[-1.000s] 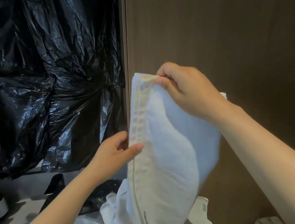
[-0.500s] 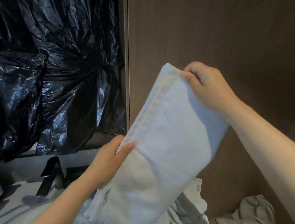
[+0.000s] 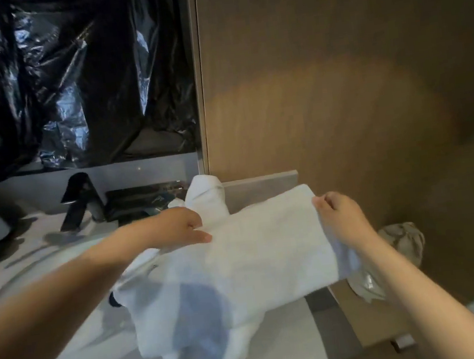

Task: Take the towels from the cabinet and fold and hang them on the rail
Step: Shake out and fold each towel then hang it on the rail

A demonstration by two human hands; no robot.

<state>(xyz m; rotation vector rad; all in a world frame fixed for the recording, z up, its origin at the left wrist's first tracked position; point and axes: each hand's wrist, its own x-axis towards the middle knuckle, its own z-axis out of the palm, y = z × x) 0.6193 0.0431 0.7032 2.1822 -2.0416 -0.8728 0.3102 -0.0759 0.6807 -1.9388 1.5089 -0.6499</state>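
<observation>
We are holding the folded white towel point(image 3: 269, 261) flat over the worktop point(image 3: 292, 345). Our left hand point(image 3: 182, 227) is gripping its nine o'clock edge between fingers and thumb, and our right hand point(image 3: 342, 220) is pinching its three o'clock edge with curled fingers. A wooden panel point(image 3: 340, 107) is standing close at three o'clock.

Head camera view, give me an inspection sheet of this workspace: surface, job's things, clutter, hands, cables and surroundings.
Surface: pale countertop, partly covered by white cloth.
Job's things: white folded terry towel held roughly flat over the counter; white rolled towel standing behind it.
Clutter: black angular faucet, black glossy tray, grey crumpled bag low at right.
Hands: left hand holds the folded towel's left edge; right hand pinches its right corner.
Cables: nothing seen.
Surroundings: black crumpled plastic sheeting above the counter; brown wood-grain panel at right.
</observation>
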